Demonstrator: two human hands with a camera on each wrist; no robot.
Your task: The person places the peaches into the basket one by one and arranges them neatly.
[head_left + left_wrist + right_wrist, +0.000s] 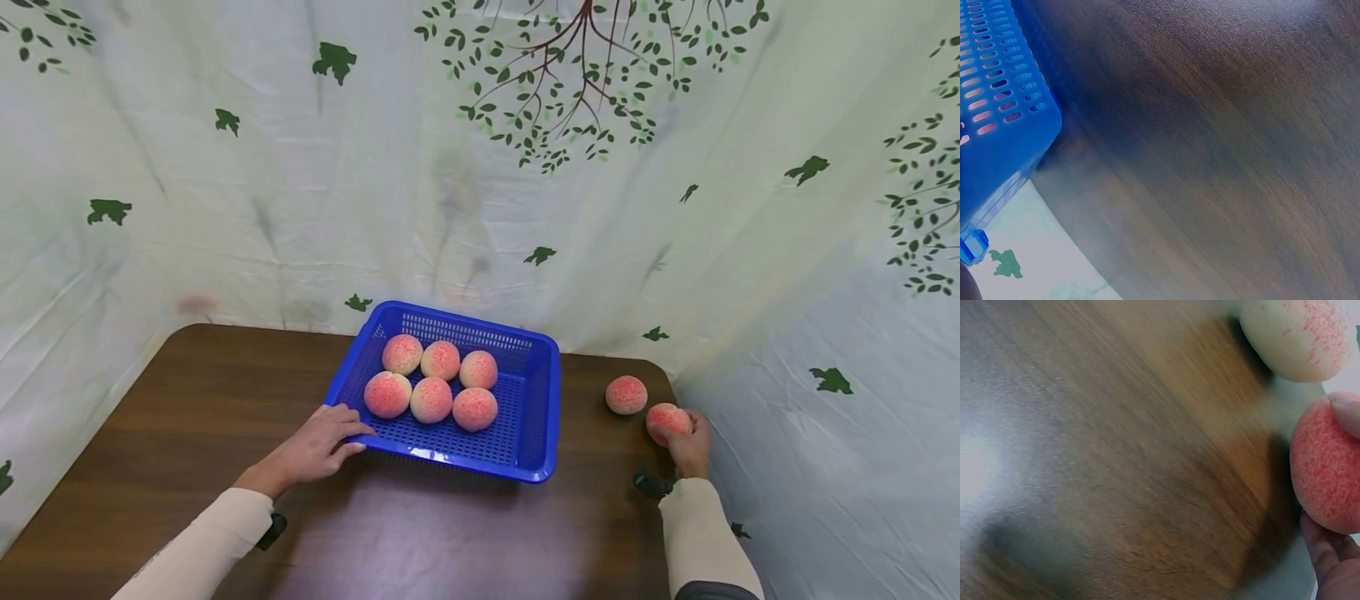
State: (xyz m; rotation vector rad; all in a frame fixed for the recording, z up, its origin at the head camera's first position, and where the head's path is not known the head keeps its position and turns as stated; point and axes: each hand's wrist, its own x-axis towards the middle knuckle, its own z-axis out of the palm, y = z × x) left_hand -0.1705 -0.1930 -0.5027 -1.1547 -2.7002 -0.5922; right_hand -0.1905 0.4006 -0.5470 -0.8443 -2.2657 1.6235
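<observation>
A blue plastic basket (pixel 536 417) with slotted walls stands on the table, several pink-and-cream peaches (pixel 431 401) in two rows inside it. My left hand (pixel 322 442) grips the basket's near left corner, fingers over the rim and thumb lower on the outer side. The left wrist view shows the basket's wall (pixel 1004 137), with the hand mostly out of frame. At the table's right edge, my right hand (pixel 692 446) holds a peach (pixel 1329 469) between thumb and fingers. Just beyond it, another peach (pixel 626 395) lies on the table.
The dark brown wooden table (pixel 442 542) has rounded far corners. A whitish curtain (pixel 405 192) printed with leaves and branches hangs behind it, and more of the cloth (pixel 810 467) runs close along the right side. A dark wrist device (pixel 652 485) shows at the right cuff.
</observation>
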